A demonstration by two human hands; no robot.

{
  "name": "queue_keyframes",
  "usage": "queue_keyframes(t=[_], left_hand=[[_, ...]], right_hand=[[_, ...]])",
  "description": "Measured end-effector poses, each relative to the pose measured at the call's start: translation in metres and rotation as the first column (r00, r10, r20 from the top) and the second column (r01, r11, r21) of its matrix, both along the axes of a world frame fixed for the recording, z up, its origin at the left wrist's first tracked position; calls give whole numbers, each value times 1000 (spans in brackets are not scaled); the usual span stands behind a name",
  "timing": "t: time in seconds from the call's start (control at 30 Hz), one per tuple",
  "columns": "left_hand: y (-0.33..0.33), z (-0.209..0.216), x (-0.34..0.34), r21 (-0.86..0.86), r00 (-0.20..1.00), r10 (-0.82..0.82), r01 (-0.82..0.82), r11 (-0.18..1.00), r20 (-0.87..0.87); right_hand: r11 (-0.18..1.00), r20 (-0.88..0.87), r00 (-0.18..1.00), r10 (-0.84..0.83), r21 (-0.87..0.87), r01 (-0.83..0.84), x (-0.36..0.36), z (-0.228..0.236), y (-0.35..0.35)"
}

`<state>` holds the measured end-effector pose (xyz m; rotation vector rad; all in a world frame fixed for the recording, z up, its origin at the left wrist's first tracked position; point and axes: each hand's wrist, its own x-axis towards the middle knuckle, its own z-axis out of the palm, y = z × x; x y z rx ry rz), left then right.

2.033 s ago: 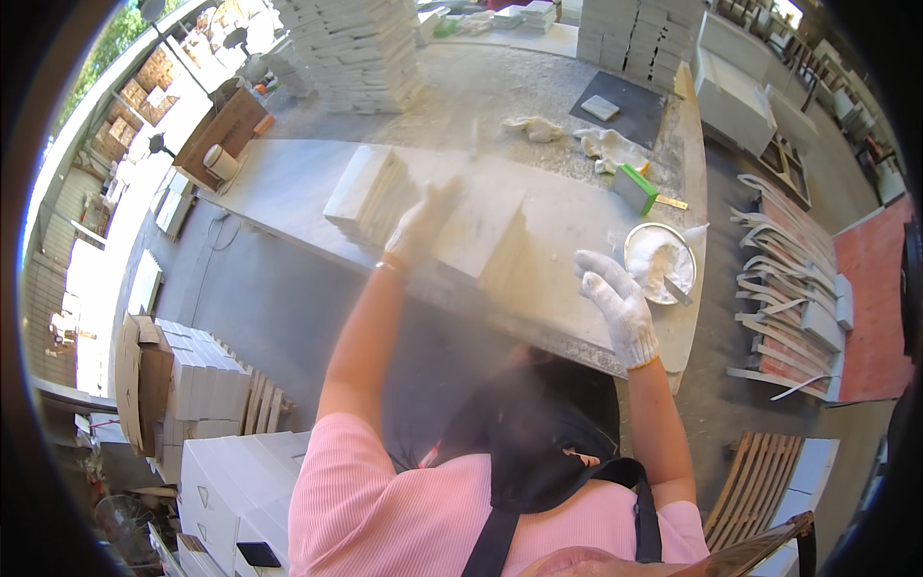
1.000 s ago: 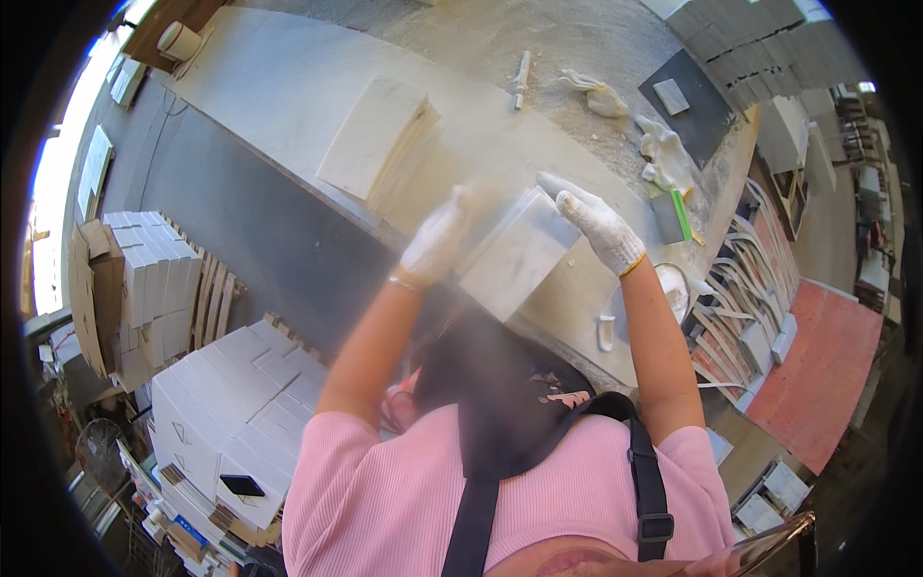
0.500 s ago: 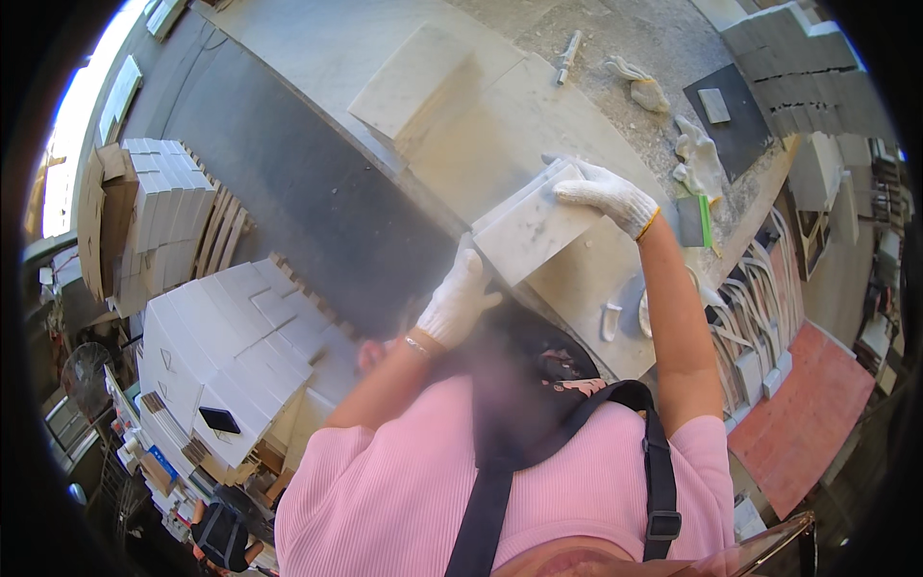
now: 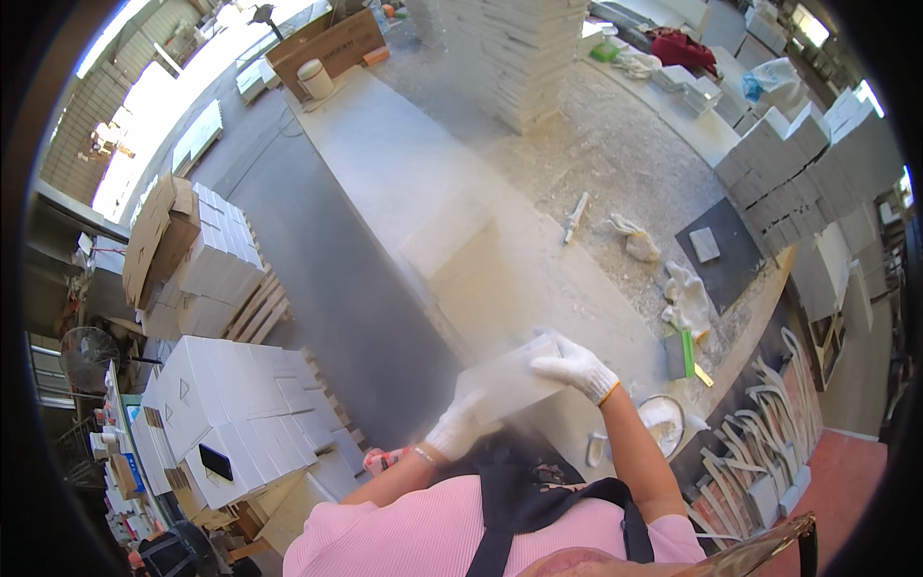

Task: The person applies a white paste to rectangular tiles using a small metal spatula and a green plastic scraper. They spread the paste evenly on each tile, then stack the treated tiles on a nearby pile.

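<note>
A pale marble tile (image 4: pixel 511 385) is held level in front of my body, over the near edge of the stone-topped bench (image 4: pixel 370 130). My right hand (image 4: pixel 581 369), in a white knitted glove, grips its far right end. At the opposite end my left hand (image 4: pixel 456 429), gloved the same way, is closed on the tile's left edge. Haze blurs the tile and the left fingers, so I cannot tell whether one tile or a stack is held. Another pale block of tile (image 4: pixel 450 245) lies farther up the bench.
Right of the tile are a green-edged scraper block (image 4: pixel 681 356), a bowl of white paste (image 4: pixel 661 423), crumpled gloves (image 4: pixel 686 296) and a dark board (image 4: pixel 721 255). Tall tile stacks (image 4: pixel 505 58) stand at the back. Boxes with a phone (image 4: pixel 216 463) are on the left.
My view has tipped up, showing more of the far bench. The tile has been drawn closer to my body and levelled. My left fingers, spread at its corner before, have closed on its edge.
</note>
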<state>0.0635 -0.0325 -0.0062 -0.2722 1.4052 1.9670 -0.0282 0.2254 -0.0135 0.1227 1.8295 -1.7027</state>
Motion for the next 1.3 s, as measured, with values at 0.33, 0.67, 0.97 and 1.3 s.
queue_keyframes(t=[0.33, 0.67, 0.97, 1.3], left_hand=[[1, 15, -18, 165, 990, 141, -134, 977, -29], [-24, -42, 1, 206, 989, 105, -125, 971, 105], [-66, -111, 10, -68, 986, -75, 65, 996, -147], [-78, -36, -16, -156, 948, -304, 288, 945, -91]], right_hand=[[983, -35, 986, 163, 89, -159, -2, 9, 6], [976, -94, 973, 209, 88, -201, -3, -3, -2], [991, -122, 988, 96, 100, -84, 6, 14, -7], [957, -274, 917, -289, -89, 275, 51, 28, -38]])
